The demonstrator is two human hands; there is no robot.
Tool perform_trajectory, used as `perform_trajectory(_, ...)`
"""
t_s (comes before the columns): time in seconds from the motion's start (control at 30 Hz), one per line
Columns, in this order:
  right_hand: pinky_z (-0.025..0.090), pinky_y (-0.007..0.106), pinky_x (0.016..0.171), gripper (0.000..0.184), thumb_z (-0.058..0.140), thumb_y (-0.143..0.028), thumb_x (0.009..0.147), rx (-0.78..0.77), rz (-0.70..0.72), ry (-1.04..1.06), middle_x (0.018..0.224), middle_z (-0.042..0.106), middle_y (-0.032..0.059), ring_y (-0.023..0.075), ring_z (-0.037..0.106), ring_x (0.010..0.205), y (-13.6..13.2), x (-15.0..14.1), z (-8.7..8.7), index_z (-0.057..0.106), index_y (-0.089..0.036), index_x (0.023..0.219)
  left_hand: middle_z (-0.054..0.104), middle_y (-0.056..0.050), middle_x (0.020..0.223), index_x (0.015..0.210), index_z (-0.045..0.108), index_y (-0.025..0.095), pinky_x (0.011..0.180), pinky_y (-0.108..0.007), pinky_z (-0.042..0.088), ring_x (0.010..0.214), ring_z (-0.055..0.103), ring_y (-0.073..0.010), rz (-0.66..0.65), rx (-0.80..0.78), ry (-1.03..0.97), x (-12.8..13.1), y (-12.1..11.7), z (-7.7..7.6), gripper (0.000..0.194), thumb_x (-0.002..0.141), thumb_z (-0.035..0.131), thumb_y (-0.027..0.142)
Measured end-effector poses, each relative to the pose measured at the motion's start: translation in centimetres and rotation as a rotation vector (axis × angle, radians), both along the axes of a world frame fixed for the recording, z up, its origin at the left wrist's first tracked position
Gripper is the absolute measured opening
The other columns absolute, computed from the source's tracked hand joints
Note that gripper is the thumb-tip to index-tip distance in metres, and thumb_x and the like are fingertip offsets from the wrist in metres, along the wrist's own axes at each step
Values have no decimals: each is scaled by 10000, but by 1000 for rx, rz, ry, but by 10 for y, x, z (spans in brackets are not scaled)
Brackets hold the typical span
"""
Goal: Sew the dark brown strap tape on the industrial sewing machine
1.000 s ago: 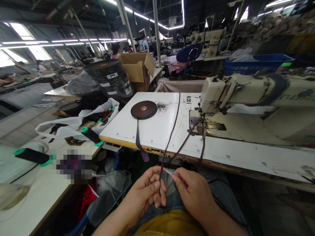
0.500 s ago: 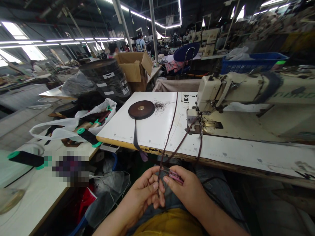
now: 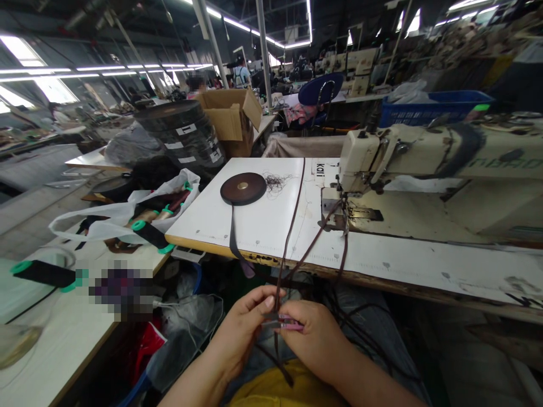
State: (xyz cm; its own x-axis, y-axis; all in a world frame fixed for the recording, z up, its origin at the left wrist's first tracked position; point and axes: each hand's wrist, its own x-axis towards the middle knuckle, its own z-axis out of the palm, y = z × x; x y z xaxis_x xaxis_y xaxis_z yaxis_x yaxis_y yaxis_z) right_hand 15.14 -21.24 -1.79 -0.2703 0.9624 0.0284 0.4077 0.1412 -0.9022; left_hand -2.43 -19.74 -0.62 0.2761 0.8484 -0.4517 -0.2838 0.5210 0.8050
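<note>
Below the table edge, my left hand (image 3: 244, 325) pinches a thin dark brown cord (image 3: 292, 226) between thumb and fingers. My right hand (image 3: 316, 333) is closed round pink-handled thread snips (image 3: 292, 326). Their blades point left across the cord, close to my left fingers; whether they touch it I cannot tell. The cord runs up over the white table, and more brown strands lead to the needle area of the sewing machine (image 3: 403, 152). A loose cord end (image 3: 286, 373) hangs over the yellow cloth on my lap.
A roll of dark tape (image 3: 252, 192) lies on the white sewing table (image 3: 203, 220), beside a tangle of thread (image 3: 275, 182). At left, thread cones (image 3: 150, 236) and a white plastic bag (image 3: 106, 229) sit on a side table. A cardboard box (image 3: 220, 116) stands behind.
The snips have turned from a slant to nearly level, and their blades have moved left across the cord. My left fingers have closed up higher on it. A cord end now dangles lower.
</note>
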Motion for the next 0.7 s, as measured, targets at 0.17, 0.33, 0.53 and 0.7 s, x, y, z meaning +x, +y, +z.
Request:
perform_trajectory(0.17,335,269,605,187,650,-199,821,-11,-37,3,643,591,-38,130,552,637,3,5,2,563,-213,655,650,-7,777,899,777,148,594,-187,364,650,492,-77,2,32,45,-1,5,-4,385,741,936,461)
perform_trajectory(0.33,453,290,696,451,616,-211,839,-6,-261,-20,808,685,-16,179,630,726,21,12,8,674,-277,1282,715,-50,747,940,733,127,491,-212,161,505,323,-35,-108,67,70,-5,3,-2,398,819,872,480)
perform_trajectory(0.53,376,268,618,124,663,-275,808,-163,22,113,710,613,-17,153,531,673,35,10,4,741,-215,884,704,-43,692,1010,712,143,469,-229,121,449,292,-22,-119,67,20,-9,0,4,413,826,865,479)
perform_trajectory(0.7,176,279,527,459,642,-592,874,-404,51,491,571,285,-92,96,231,540,35,19,-1,446,-233,665,570,17,701,1079,780,157,493,-212,164,551,428,-47,-59,47,26,-13,1,8,468,745,933,447)
